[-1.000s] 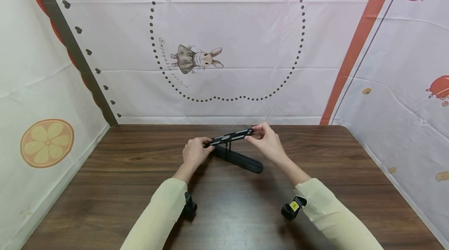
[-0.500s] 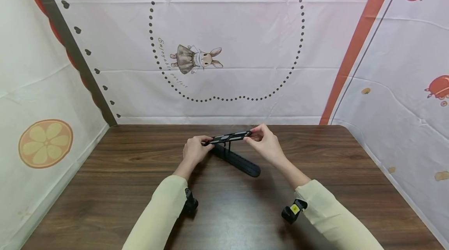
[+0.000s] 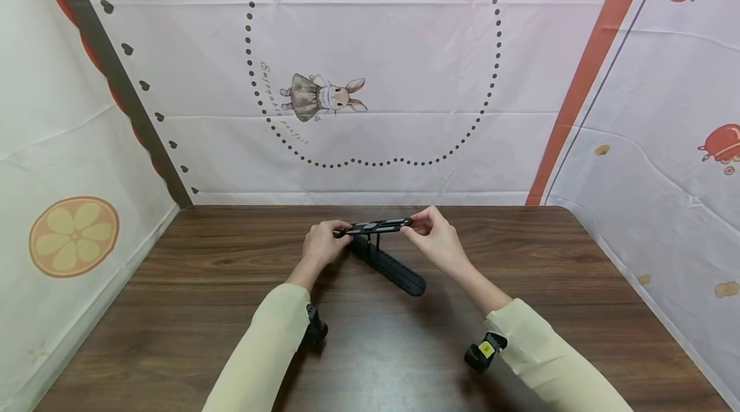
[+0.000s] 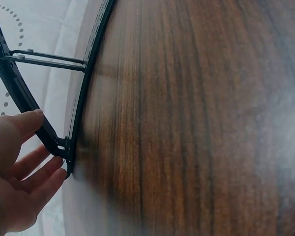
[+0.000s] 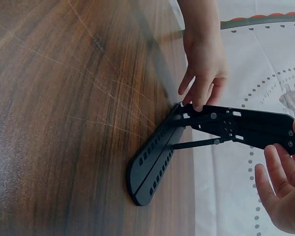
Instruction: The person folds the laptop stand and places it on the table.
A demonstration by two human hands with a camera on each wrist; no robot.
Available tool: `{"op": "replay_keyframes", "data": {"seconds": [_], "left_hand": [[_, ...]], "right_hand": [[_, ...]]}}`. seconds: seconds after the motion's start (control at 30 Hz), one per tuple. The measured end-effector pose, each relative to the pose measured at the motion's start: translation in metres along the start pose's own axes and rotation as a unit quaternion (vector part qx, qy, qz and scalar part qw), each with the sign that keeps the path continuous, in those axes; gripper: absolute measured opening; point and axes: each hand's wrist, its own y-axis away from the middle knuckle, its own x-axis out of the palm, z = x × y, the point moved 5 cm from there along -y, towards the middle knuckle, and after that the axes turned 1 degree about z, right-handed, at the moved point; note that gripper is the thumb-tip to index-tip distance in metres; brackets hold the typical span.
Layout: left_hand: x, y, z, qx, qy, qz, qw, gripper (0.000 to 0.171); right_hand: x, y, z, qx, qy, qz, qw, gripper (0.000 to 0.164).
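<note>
A black folding stand [image 3: 396,270] is held up in two parts, a long slotted base and an upper plate [image 3: 378,227] with grey pads, joined by a hinge at the left and a thin strut [image 4: 49,63] between them. My left hand [image 3: 324,245] pinches the hinge end, thumb on the upper plate and fingers by the hinge in the left wrist view. At the plate's other end, my right hand [image 3: 436,238] grips the tip between thumb and fingers. In the right wrist view, row after row of slots shows along the base [image 5: 152,167], which slants down over the table.
The dark wood-grain table [image 3: 173,309] runs back to a white printed cloth wall [image 3: 405,78]. More cloth rises at the left and right sides. A small black camera [image 3: 315,325] is strapped at the left wrist, another camera [image 3: 484,352] at the right.
The base's free end has swung nearer to me and slightly left. The upper plate's right end has come down a little, so the plate lies flatter. Both hands keep their grip.
</note>
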Motion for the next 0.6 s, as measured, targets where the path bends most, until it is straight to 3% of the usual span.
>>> {"op": "replay_keyframes", "data": {"seconds": [0.27,0.6], "left_hand": [[0.0,-0.001,-0.002,-0.001,0.005,0.003,1.0,0.022],[0.002,0.003,-0.005,-0.009,0.007,-0.001,0.9999,0.021]], "right_hand": [[-0.001,0.006,-0.004,-0.022,-0.027,0.01,0.999,0.03],[0.005,0.022,-0.033,-0.035,0.022,0.075,0.996,0.037]]}}
